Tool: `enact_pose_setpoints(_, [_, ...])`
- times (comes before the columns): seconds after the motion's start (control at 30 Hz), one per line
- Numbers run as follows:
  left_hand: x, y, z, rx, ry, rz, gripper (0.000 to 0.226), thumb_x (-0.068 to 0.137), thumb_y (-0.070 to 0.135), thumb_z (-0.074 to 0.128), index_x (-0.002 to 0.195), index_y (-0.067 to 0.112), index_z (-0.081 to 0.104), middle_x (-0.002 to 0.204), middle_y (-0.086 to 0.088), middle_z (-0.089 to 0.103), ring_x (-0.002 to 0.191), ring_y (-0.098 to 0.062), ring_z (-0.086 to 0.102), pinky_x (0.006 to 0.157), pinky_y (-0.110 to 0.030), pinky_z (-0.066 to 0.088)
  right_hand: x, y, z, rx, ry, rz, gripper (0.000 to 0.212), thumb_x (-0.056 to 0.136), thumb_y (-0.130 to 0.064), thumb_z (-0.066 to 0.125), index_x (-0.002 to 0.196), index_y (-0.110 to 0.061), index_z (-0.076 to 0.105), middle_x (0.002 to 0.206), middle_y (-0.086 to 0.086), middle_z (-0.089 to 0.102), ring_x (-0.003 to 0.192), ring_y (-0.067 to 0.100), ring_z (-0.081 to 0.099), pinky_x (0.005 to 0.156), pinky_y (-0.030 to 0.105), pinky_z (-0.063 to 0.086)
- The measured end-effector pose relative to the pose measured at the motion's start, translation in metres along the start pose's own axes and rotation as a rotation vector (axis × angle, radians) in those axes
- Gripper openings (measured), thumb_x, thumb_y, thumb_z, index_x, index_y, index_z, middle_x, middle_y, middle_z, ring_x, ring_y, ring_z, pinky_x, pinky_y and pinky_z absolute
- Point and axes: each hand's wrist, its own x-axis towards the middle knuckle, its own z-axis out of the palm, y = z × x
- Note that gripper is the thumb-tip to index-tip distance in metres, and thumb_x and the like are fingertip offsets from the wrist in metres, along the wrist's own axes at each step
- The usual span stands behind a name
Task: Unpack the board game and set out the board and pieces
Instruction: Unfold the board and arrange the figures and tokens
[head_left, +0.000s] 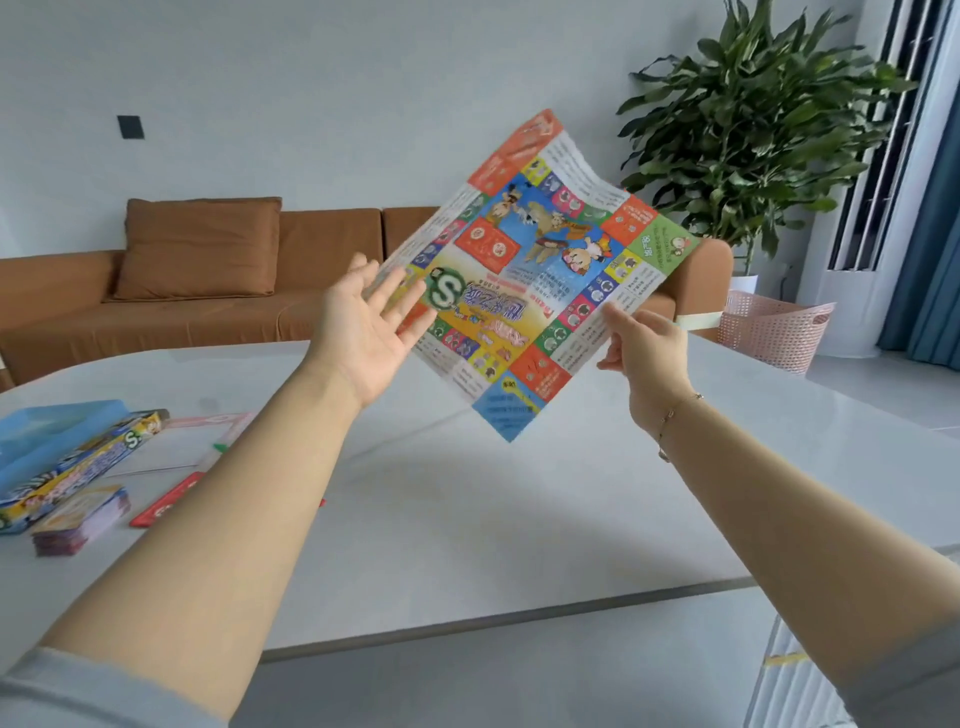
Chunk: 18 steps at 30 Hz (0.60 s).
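Observation:
A colourful paper game board hangs unfolded in the air above the white table, tilted like a diamond. My right hand pinches its lower right edge. My left hand is spread, palm up, with straight fingers against the board's left edge. On the table at the left lie the game box, its blue lid, a stack of cards and a red strip.
A white sheet with a pink border lies by the box. Beyond the table stand a brown sofa, a large potted plant and a pink basket. The table's front edge runs close to me.

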Motion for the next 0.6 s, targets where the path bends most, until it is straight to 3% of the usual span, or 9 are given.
enact_pose_setpoints(0.07, [0.0, -0.005, 0.0, 0.182, 0.027, 0.042, 0.053, 0.098, 0.014, 0.041, 0.147, 0.027, 0.026, 0.138, -0.003, 0.048, 0.122, -0.02, 0.052, 0.098, -0.041, 0.044, 0.003, -0.005, 0.0, 0.038, 0.044, 0.067, 0.03, 0.092, -0.019, 0.059, 0.063, -0.014, 0.052, 0.055, -0.002, 0.043, 0.045, 0.009, 0.042, 0.048, 0.021, 0.048])
enact_pose_setpoints(0.2, [-0.008, -0.019, 0.001, 0.841, -0.047, 0.169, 0.043, 0.097, 0.007, 0.043, 0.138, 0.02, 0.044, 0.136, 0.006, 0.048, 0.112, -0.005, 0.049, 0.083, -0.014, 0.043, 0.009, -0.002, -0.004, 0.026, 0.04, 0.182, 0.025, 0.09, -0.014, 0.057, 0.066, -0.014, 0.05, 0.057, 0.0, 0.039, 0.045, 0.012, 0.038, 0.042, 0.021, 0.045])
enact_pose_setpoints(0.27, [-0.008, -0.03, -0.002, 0.983, -0.126, 0.124, 0.036, 0.099, 0.009, 0.041, 0.132, 0.02, 0.05, 0.122, 0.01, 0.052, 0.102, 0.0, 0.05, 0.067, -0.002, 0.041, 0.009, 0.007, -0.007, -0.06, 0.005, 0.217, 0.022, 0.089, -0.011, 0.058, 0.068, -0.012, 0.052, 0.058, 0.001, 0.04, 0.046, 0.013, 0.039, 0.042, 0.021, 0.047])
enact_pose_setpoints(0.3, [-0.006, -0.037, -0.004, 1.029, -0.18, 0.055, 0.032, 0.099, 0.014, 0.042, 0.128, 0.024, 0.052, 0.115, 0.009, 0.054, 0.094, 0.001, 0.051, 0.063, -0.003, 0.042, 0.01, 0.011, -0.009, -0.11, -0.012, 0.234, 0.02, 0.088, -0.01, 0.058, 0.069, -0.01, 0.053, 0.058, 0.002, 0.041, 0.047, 0.013, 0.04, 0.042, 0.021, 0.048])
enact_pose_setpoints(0.37, [-0.002, -0.053, -0.013, 1.17, -0.299, -0.111, 0.028, 0.099, 0.027, 0.043, 0.125, 0.032, 0.054, 0.115, 0.002, 0.056, 0.09, -0.004, 0.052, 0.07, -0.017, 0.043, 0.011, 0.02, -0.014, -0.219, -0.043, 0.256, 0.018, 0.086, -0.009, 0.059, 0.068, -0.009, 0.053, 0.058, 0.003, 0.042, 0.046, 0.014, 0.04, 0.043, 0.023, 0.047])
enact_pose_setpoints(0.47, [-0.001, -0.077, -0.025, 1.571, -0.467, -0.27, 0.041, 0.1, 0.033, 0.04, 0.14, 0.024, 0.042, 0.14, 0.003, 0.046, 0.12, -0.012, 0.048, 0.101, -0.026, 0.036, 0.012, 0.03, -0.024, -0.444, -0.073, 0.258, 0.015, 0.082, -0.008, 0.059, 0.068, -0.007, 0.056, 0.059, 0.005, 0.045, 0.047, 0.016, 0.041, 0.047, 0.026, 0.045])
enact_pose_setpoints(0.53, [-0.004, -0.091, -0.028, 1.809, -0.568, -0.261, 0.044, 0.1, 0.033, 0.04, 0.143, 0.024, 0.039, 0.148, 0.003, 0.038, 0.134, -0.015, 0.037, 0.111, -0.027, 0.028, 0.013, 0.037, -0.032, -0.593, -0.073, 0.214, 0.011, 0.08, -0.006, 0.059, 0.069, -0.004, 0.058, 0.063, 0.009, 0.051, 0.049, 0.02, 0.045, 0.047, 0.029, 0.045])
enact_pose_setpoints(0.6, [-0.007, -0.097, -0.028, 1.964, -0.579, -0.174, 0.043, 0.1, 0.033, 0.04, 0.142, 0.027, 0.039, 0.149, -0.002, 0.036, 0.138, -0.021, 0.031, 0.113, -0.028, 0.025, 0.012, 0.04, -0.037, -0.777, -0.061, 0.121, 0.004, 0.078, -0.007, 0.06, 0.075, -0.005, 0.058, 0.079, 0.014, 0.058, 0.063, 0.028, 0.055, 0.059, 0.037, 0.052])
